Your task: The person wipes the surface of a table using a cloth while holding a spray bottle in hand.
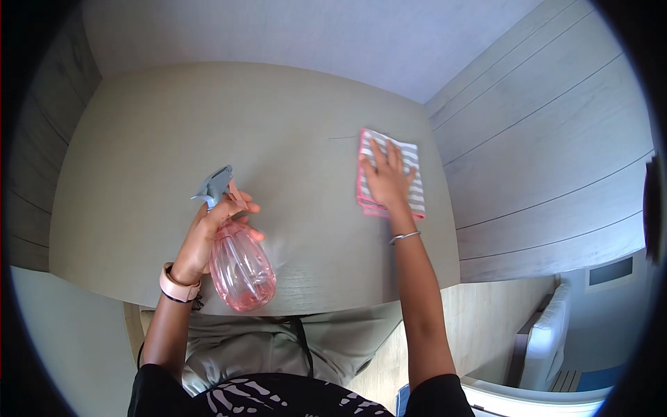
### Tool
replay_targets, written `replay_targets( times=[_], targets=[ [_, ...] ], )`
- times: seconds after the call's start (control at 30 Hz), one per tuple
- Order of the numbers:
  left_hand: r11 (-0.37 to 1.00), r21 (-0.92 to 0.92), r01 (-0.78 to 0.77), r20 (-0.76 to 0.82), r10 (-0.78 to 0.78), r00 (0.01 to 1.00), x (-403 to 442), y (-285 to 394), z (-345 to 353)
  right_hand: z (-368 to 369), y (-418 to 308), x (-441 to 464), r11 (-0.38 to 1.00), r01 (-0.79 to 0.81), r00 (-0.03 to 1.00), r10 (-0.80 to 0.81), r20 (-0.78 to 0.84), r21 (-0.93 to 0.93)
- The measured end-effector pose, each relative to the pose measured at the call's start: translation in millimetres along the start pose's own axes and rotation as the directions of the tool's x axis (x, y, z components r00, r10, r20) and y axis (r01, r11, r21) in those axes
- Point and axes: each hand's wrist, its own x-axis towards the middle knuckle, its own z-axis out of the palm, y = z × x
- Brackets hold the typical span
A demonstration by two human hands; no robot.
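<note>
My left hand point(221, 217) is wrapped round the neck of a spray bottle point(242, 267) with a clear pink body and a grey-blue head. The bottle is held near the front edge of the table, a little pink liquid showing at its bottom. At the right side of the table, my right hand point(388, 174) lies flat with fingers spread on a folded cloth point(410, 156). Grey and white stripes cover the cloth, and its border is pink. The palm presses it against the tabletop point(208, 125).
A grey plank-patterned wall point(535, 153) rises along the table's right side. Behind the table is a pale wall point(278, 31), and another panel point(45, 153) stands at the left. A thin dark line point(342, 137) shows on the tabletop beside the cloth. White seating point(545, 340) stands at lower right.
</note>
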Motion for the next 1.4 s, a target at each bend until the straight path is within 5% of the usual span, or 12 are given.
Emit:
replay_targets(
  times=[0.07, 0.4, 0.8, 0.93, 1.0, 1.2, 1.27, 1.4],
  targets=[
    [1.000, 0.007, 0.004, -0.003, -0.004, 1.000, -4, -6, -5, 6, -29, -19, 0.984, 0.180, 0.984, -0.180, 0.010, 0.016],
    [1.000, -0.012, -0.019, 0.075, 0.020, 0.997, 44, 55, 47, -53, -57, -89, 0.795, 0.596, 0.803, -0.593, -0.065, 0.113],
    [0.923, 0.045, -0.383, -0.126, 0.386, 0.914, -6, 105, -54, -40, -146, -200, 0.548, 0.809, 0.579, -0.805, -0.129, 0.213],
    [0.921, 0.105, -0.375, -0.259, 0.389, 0.884, -45, 123, -63, -32, -192, -207, 0.389, 0.898, 0.426, -0.886, -0.184, 0.206],
    [0.927, 0.103, -0.360, -0.299, 0.374, 0.878, -61, 121, -63, -18, -211, -211, 0.302, 0.943, 0.332, -0.881, -0.336, 0.139],
    [0.925, 0.180, -0.335, -0.416, 0.380, 0.826, -73, 116, -37, -24, -206, -200, 0.310, 0.923, 0.376, -0.849, -0.371, 0.228],
    [0.936, 0.152, -0.318, -0.425, 0.353, 0.834, -70, 112, -30, -26, -183, -193, 0.285, 0.932, 0.348, -0.877, -0.332, 0.224],
    [0.949, 0.129, -0.288, -0.375, 0.316, 0.872, -57, 107, -26, -46, -121, -180, 0.416, 0.890, 0.446, -0.881, -0.160, 0.190]
  ],
)
